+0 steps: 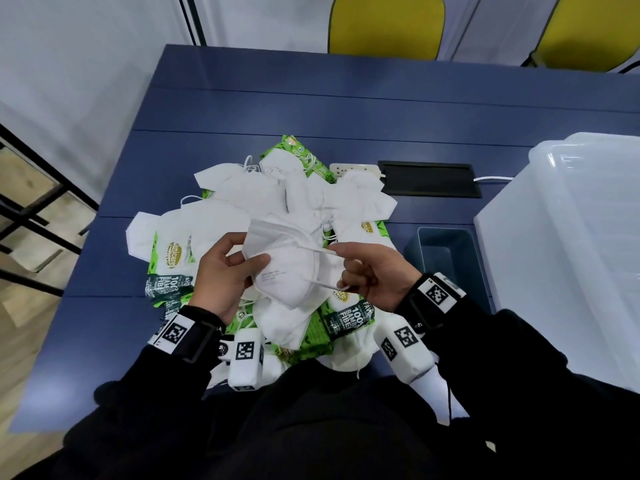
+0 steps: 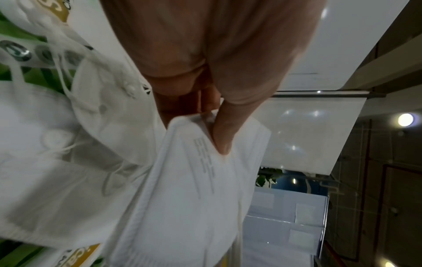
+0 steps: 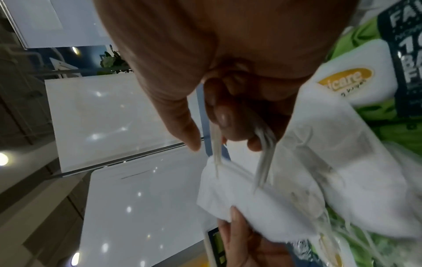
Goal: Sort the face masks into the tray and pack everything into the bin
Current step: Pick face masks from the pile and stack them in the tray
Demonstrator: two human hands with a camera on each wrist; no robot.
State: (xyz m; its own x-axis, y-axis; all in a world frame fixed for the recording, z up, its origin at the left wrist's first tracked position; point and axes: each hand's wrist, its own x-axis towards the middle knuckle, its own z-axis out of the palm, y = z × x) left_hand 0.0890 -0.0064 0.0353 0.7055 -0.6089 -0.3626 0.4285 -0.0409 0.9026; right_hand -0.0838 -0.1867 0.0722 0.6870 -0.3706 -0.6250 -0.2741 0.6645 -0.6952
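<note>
White and soft, the face mask (image 1: 287, 268) hangs between the hands above the pile on the counter (image 1: 346, 109). Left hand (image 1: 221, 271) pinches its edge; right hand (image 1: 370, 275) hooks the ear loops (image 3: 262, 162). Best gather the loops flat against the mask before carrying it to the tray (image 1: 446, 258), just right of the right hand.

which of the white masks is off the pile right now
The folded mask with grey print on it, pinched by the left hand while the right hand pulls its ear loops; the others lie on the pile.
</note>
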